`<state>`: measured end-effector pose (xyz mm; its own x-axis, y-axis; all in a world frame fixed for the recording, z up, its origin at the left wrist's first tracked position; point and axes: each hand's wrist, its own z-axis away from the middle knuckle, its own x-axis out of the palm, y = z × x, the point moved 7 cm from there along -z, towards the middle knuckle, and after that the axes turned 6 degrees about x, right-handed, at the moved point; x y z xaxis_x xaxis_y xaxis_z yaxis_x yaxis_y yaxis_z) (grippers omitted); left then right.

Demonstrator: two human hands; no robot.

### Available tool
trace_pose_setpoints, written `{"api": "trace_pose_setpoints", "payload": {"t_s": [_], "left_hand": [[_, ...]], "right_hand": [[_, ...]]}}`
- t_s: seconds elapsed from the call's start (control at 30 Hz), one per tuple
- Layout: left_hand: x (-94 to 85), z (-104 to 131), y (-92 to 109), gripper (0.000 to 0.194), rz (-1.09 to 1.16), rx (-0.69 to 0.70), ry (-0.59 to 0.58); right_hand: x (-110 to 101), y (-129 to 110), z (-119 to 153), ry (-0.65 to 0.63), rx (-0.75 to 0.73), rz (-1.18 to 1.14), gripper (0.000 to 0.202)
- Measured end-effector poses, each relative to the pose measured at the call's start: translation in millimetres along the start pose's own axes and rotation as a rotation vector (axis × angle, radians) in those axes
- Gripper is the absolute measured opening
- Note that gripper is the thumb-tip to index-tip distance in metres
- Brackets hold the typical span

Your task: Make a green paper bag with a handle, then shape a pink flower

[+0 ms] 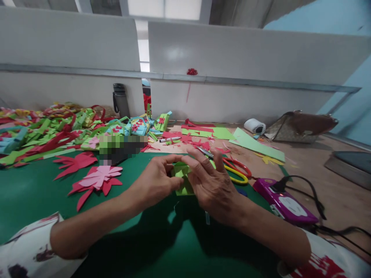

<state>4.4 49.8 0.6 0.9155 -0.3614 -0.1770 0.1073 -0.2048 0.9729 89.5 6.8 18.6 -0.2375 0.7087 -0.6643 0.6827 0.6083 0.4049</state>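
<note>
Between my hands, just above the green mat point(139, 239), is a small light-green folded paper piece point(184, 187), box-like in shape. My left hand point(158, 177) pinches its left side with thumb and curled fingers. Against its right side presses my right hand point(210, 183), fingers bent over the top edge and partly hiding it. Just beyond the right hand lie scissors with red and yellow handles point(240, 178), their blades partly covered by the fingers. Left of my left hand, pink paper flower cutouts point(101, 175) rest on red ones point(78, 164).
Finished-looking paper bags and strips point(63, 131) pile up at the left. A dark bottle point(120, 101) stands behind. Paper scraps, a marker point(170, 139) and green sheets point(256, 143) lie ahead. A purple power strip point(285, 202), cables, an iron point(350, 168) and a handbag point(303, 127) sit at right.
</note>
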Motion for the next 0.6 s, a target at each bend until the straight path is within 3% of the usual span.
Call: {"api": "trace_pose_setpoints", "payload": {"t_s": [0.33, 0.6], "left_hand": [[-9.4, 1, -4, 0.027, -0.103, -0.073, 0.076], [-4.5, 2, -5, 0.026, -0.029, -0.099, 0.095]], "right_hand": [[-9, 21, 4, 0.073, 0.236, -0.141, 0.021], [-4, 17, 5, 0.013, 0.208, -0.053, 0.024]]}}
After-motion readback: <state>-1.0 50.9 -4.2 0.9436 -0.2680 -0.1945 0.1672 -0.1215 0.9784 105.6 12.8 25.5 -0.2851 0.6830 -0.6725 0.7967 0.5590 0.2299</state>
